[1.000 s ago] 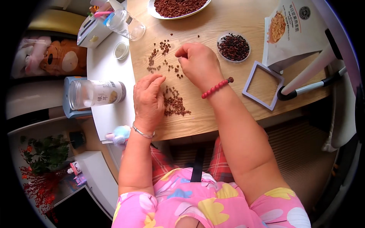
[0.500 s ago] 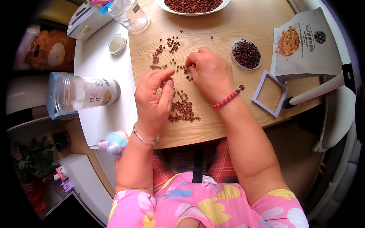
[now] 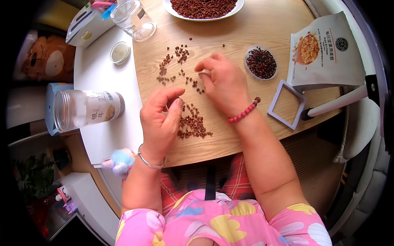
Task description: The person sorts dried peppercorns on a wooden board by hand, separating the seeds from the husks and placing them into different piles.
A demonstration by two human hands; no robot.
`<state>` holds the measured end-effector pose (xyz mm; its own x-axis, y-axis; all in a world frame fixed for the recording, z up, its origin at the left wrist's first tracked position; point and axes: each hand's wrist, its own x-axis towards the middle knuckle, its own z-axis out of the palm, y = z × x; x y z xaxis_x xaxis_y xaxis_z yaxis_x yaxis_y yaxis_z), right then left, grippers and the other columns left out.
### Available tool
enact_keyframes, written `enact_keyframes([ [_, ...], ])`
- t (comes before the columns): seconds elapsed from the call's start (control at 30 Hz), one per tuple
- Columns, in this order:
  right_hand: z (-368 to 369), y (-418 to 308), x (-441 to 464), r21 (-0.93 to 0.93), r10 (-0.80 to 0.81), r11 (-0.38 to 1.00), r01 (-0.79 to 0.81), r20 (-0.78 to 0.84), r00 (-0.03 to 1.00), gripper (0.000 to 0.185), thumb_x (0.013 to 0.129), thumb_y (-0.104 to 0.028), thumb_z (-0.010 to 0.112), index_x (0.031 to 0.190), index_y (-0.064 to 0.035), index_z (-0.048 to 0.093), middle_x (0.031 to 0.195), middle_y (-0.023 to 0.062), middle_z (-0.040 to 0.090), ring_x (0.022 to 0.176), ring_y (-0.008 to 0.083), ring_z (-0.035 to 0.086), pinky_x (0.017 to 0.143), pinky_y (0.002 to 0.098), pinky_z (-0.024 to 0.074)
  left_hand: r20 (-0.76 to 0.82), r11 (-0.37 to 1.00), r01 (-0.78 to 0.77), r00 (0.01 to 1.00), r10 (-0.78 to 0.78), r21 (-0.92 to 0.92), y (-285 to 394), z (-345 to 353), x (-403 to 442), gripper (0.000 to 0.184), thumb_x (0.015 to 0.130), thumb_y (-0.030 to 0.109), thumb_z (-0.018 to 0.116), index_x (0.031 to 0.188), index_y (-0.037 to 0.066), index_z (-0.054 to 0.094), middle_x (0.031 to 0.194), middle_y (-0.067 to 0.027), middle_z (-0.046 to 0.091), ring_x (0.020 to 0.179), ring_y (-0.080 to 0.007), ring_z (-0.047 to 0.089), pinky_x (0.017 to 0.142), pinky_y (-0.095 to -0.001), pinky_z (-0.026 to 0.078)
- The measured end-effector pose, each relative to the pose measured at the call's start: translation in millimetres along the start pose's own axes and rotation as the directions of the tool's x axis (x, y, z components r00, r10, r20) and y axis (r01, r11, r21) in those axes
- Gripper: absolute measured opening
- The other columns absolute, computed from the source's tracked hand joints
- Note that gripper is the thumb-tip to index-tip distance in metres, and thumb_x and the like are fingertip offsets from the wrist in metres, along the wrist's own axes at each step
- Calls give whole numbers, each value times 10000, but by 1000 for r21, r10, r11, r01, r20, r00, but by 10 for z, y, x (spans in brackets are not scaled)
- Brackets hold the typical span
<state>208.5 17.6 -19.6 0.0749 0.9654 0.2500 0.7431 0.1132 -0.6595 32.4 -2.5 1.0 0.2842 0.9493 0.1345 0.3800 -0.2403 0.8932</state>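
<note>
My left hand (image 3: 161,119) hovers over the table with curled fingers, its thumb and index tips slightly apart and nothing visible between them. Beside its thumb lies a pile of reddish-brown Sichuan peppercorn husks (image 3: 193,126). My right hand (image 3: 226,84) is closed in a pinch. A small pale spot shows at its fingertips, but what it holds, if anything, is not clear. Loose peppercorns (image 3: 166,61) are scattered in a band beyond and between the hands. To the right of my right hand, a small round clear dish (image 3: 261,62) holds dark peppercorns.
A white plate (image 3: 205,19) heaped with husks stands at the far edge. On the left are a labelled plastic jar (image 3: 88,108), a clear jar (image 3: 135,24) and a round lid (image 3: 120,53). An oat crisp bag (image 3: 328,53) and a lilac frame (image 3: 286,104) are at right.
My hands have drawn apart. The left thumb and index have moved nearer me, and the right fingertips have lifted away from the loose peppercorns. The whole view has shifted slightly.
</note>
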Motion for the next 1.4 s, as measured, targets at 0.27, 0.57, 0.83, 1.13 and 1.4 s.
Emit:
enact_keyframes([
  [0.27,46,74,15,-197,39,977,-87,-234,971,342,789,-35,599,1130,-55,608,1166,141,581,993,316,600,860,386,489,-57,999,-42,998,41,-33,-7,8,-4,135,821,-9,600,948,-10,646,758,-61,570,626,-123,509,583,-243,421],
  [0.57,-1,99,14,-212,-20,977,-16,-166,986,229,809,-57,552,1012,-64,657,1053,113,645,855,300,639,753,385,522,-32,999,-31,999,30,-36,15,-7,-12,122,824,-8,607,938,-14,649,724,-53,551,612,-119,502,571,-239,412],
  [0.83,-9,107,22,-81,20,996,-33,-157,987,153,749,-63,643,894,-95,681,871,88,638,813,269,622,724,369,518,26,999,27,999,-26,-22,55,-51,-24,133,864,-10,575,978,-27,641,800,-9,561,711,-70,501,648,-200,400],
  [1.13,59,75,9,-207,-13,978,-18,-146,989,24,755,-117,672,766,-96,666,848,88,620,779,264,594,692,384,499,-5,996,19,1000,-20,-82,31,-13,-38,120,845,18,605,949,-16,653,716,-28,563,603,-96,491,563,-223,404],
  [1.4,-11,-310,-75,615,-20,787,57,-66,998,69,725,-37,683,790,-27,666,736,96,600,675,243,586,598,317,469,113,720,345,930,-351,-602,21,-140,2,179,917,139,574,1001,2,654,756,-20,630,605,-37,488,546,-170,394],
])
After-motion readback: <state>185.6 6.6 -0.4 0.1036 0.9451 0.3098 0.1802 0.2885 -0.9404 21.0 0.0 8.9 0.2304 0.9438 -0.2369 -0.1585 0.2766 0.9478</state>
